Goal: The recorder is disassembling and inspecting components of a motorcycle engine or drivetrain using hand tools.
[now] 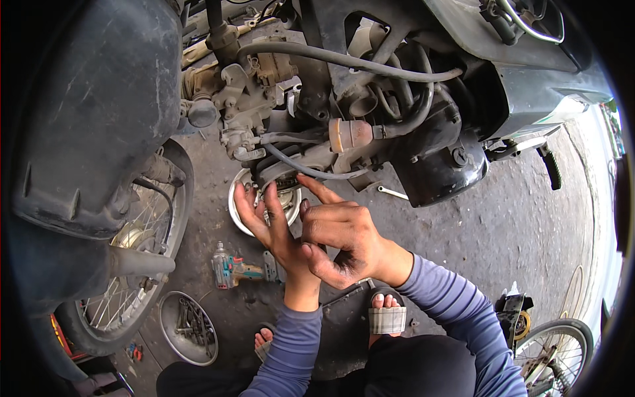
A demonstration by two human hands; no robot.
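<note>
My left hand (278,245) is raised under the engine, fingers apart and stretched upward, with nothing visible in them. My right hand (344,241) overlaps it, index finger extended and the other fingers curled; what they hold, if anything, is hidden. Both are below a grey hose (307,167) and an orange-tipped rubber fitting (350,135) on the motorbike, near its dusty metal engine parts (241,99). A white basin (235,208) with metal parts lies behind my hands on the floor. A teal cordless power tool (231,268) lies just left of my left forearm.
A front wheel (99,311) and dark body panel (92,112) fill the left. A steel bowl of tools (188,327) sits at lower left, a wrench (391,192) on the floor at right. A dark casing (436,172) overhangs the right. Another wheel (552,357) is at lower right.
</note>
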